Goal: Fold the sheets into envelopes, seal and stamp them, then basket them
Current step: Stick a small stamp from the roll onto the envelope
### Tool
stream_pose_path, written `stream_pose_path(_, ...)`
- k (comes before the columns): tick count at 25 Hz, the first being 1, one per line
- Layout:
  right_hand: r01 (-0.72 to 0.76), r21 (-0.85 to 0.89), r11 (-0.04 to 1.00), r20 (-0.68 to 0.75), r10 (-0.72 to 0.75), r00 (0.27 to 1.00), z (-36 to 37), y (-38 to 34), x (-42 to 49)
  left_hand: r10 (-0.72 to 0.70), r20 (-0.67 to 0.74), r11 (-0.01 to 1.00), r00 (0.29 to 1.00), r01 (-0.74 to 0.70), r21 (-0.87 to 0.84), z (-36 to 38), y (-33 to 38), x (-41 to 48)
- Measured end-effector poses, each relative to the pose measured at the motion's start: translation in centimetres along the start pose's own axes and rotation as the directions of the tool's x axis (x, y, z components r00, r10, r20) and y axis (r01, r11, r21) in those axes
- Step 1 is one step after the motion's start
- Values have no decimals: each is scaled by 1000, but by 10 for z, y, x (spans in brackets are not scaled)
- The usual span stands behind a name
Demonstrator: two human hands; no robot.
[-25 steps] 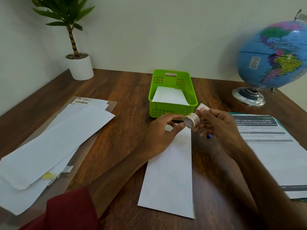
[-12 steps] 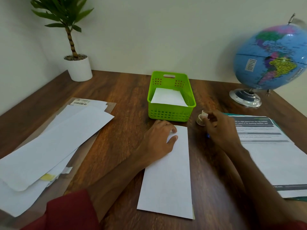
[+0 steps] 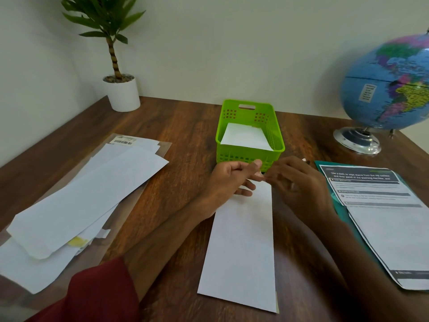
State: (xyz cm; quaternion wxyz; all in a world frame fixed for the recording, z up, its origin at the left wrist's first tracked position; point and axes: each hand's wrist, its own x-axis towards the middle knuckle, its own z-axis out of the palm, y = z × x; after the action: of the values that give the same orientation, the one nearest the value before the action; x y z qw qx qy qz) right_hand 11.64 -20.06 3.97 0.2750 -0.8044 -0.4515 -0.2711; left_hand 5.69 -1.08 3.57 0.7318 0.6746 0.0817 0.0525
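A long white envelope (image 3: pixel 241 247) lies flat on the wooden table (image 3: pixel 181 145) in front of me. Over its far end my left hand (image 3: pixel 229 180) and my right hand (image 3: pixel 299 187) meet fingertip to fingertip. They pinch a tiny, blurred sticker piece (image 3: pixel 263 174) between them. My left hand's lower fingers touch the envelope. Just beyond stands the green basket (image 3: pixel 276 133) with folded white paper (image 3: pixel 246 137) inside. A white bit of the sticker roll (image 3: pixel 304 160) peeks out behind my right hand.
A loose pile of white envelopes and sheets (image 3: pixel 76 201) on clear plastic fills the left side. A printed page on a teal folder (image 3: pixel 380 212) lies at the right. A globe (image 3: pixel 392 89) stands back right and a potted plant (image 3: pixel 120 89) back left.
My right hand set the sticker roll down beside the basket and came back left. My left hand lifted off the envelope's end, and the two hands now meet at the fingertips.
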Motion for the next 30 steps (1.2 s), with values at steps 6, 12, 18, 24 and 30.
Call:
stream_pose_path(6,86,-19,996,45,-85,995,-1,-8,1,91,15,996,996,-91,-13,-14,-3,3)
stream_pose_path(12,-89,81,993,-5,90,996,5,-3,-1,172,-15,984,985,-172,-49,-14,-1,1)
stream_pose_path(18,-305,316,898,4,321,947,6,-5,0,238,-25,971,971,-238,30,-13,-1,2)
stream_pose_path(24,-585,580,567,231,574,786,8,-11,2,278,2,954,960,-277,118,-11,-1,0)
stream_pose_path(30,-629,570,529,286,589,756,12,-12,1,356,27,886,934,-346,310,-9,-10,1)
